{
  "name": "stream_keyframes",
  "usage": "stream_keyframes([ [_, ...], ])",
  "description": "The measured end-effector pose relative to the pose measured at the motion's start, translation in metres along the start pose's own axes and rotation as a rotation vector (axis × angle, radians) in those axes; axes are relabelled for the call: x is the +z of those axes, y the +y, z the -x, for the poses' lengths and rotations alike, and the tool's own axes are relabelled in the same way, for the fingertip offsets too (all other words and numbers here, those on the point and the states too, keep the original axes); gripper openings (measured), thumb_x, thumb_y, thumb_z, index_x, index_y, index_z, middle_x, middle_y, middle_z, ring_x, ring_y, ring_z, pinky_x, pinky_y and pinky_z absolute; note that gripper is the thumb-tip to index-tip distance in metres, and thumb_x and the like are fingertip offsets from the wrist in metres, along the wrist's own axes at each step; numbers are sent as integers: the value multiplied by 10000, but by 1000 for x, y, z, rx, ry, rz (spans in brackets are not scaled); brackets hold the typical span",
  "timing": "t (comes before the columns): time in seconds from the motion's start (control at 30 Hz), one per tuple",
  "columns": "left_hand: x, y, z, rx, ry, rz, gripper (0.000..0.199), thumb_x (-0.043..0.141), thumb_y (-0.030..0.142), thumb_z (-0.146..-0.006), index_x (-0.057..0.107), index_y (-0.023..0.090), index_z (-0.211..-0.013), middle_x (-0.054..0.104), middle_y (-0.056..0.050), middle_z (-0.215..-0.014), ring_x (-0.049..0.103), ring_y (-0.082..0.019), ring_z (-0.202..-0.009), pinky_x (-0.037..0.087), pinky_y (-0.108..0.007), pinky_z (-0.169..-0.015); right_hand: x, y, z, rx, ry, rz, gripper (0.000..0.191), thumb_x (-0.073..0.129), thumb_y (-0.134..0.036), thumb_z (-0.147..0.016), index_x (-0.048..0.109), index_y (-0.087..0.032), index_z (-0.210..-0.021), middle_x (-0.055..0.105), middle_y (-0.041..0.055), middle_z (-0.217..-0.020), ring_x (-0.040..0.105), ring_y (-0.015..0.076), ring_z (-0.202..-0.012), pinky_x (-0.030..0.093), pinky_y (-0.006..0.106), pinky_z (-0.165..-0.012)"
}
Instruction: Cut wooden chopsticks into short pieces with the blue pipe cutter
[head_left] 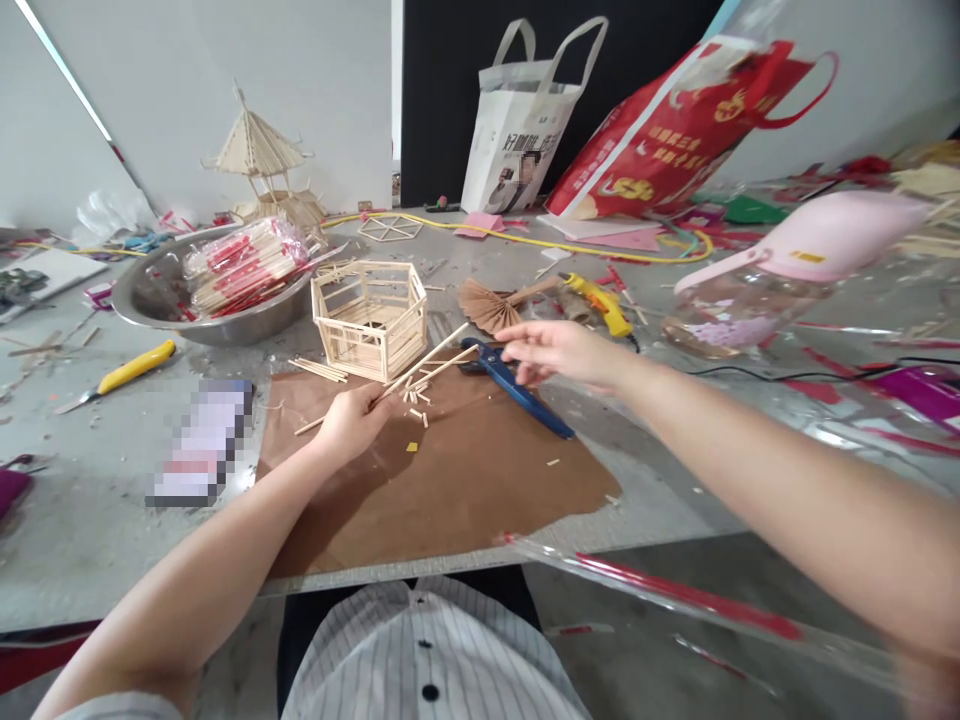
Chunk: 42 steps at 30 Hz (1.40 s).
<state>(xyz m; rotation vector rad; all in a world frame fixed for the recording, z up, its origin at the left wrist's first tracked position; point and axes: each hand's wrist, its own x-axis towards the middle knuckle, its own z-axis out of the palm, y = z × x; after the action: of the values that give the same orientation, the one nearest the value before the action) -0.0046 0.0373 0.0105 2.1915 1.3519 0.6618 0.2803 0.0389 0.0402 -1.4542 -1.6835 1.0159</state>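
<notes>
My left hand [351, 428] pinches a thin wooden stick [431, 357] that points up and to the right. Above the blue-handled cutters [529, 398] hovers my right hand [551, 352], fingers apart and slightly bent; whether they touch the handle is hard to tell. Short cut stick pieces [417, 396] lie between my hands on a brown sheet [450, 490]. Just beyond my left hand stands a six-sided frame of wooden sticks [371, 325]. More loose sticks [319, 370] rest at its left.
Left are a metal bowl [150, 318] with packaged sticks, a yellow utility knife [131, 370] and a blurred phone [201, 445]. A stick-built pavilion [255, 150] stands behind. Right are a yellow glue gun [604, 303], a pink-lidded bottle [750, 310] and, farther back, bags [517, 130].
</notes>
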Motion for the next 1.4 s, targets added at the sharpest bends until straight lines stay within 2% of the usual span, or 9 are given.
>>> stream_keyframes([
  [0.13,2,1,0,12,-30,-41,366,351,451,-766,477,157,-588,407,38,-486,376,-82,-487,246,-194,-467,-29,8,28,-350,98,926,120,517,-165,-676,612,-198,-741,593,66,-718,532,164,-632,336,282,-508],
  [0.23,3,4,2,31,-67,-18,380,338,466,-771,529,159,-652,447,31,-507,404,-88,-501,267,-192,-483,-30,11,42,-467,62,1222,176,448,-155,-712,619,-187,-744,599,87,-728,533,185,-689,308,288,-524],
  [0.4,4,6,4,47,-73,-23,391,335,458,-777,574,153,-719,465,26,-523,406,-87,-505,275,-188,-488,0,10,34,-356,193,778,235,455,-334,-754,592,-224,-911,618,38,-795,540,133,-626,349,248,-521],
  [0.5,3,5,5,71,-93,-18,395,330,440,-786,593,146,-776,481,22,-546,399,-82,-510,276,-183,-487,20,1,28,-222,99,281,375,412,-417,-773,507,-190,-1056,595,31,-763,501,86,-481,374,233,-476],
  [0.6,2,4,5,92,-121,-23,396,332,433,-789,601,146,-833,479,23,-543,392,-78,-503,279,-182,-489,30,-9,32,-110,-55,94,367,388,-441,-778,535,-164,-969,565,14,-700,462,63,-420,363,218,-435],
  [0.8,3,3,4,101,-129,-26,383,350,440,-781,611,160,-785,501,17,-547,422,-85,-516,289,-187,-498,32,-9,33,-120,-38,231,364,457,-389,-754,505,-167,-1038,569,7,-712,477,71,-464,383,215,-484],
  [1.03,5,-2,3,101,-90,-53,349,358,410,-789,598,160,-750,470,24,-523,407,-78,-493,279,-186,-486,50,-6,7,-284,-57,818,291,399,-344,-798,577,-224,-994,643,39,-871,577,162,-777,393,254,-659],
  [1.27,2,-3,0,119,193,-121,338,334,386,-806,502,156,-623,475,-1,-647,438,-92,-609,309,-197,-558,37,2,-29,-131,127,1197,329,292,-322,-829,574,-212,-956,631,80,-904,573,223,-826,392,303,-634],
  [1.4,1,-3,-1,105,204,-94,319,334,356,-806,465,152,-599,452,9,-591,416,-86,-569,299,-194,-529,27,-2,-53,27,195,1191,314,332,-310,-805,554,-164,-971,622,130,-883,579,248,-800,402,312,-602],
])
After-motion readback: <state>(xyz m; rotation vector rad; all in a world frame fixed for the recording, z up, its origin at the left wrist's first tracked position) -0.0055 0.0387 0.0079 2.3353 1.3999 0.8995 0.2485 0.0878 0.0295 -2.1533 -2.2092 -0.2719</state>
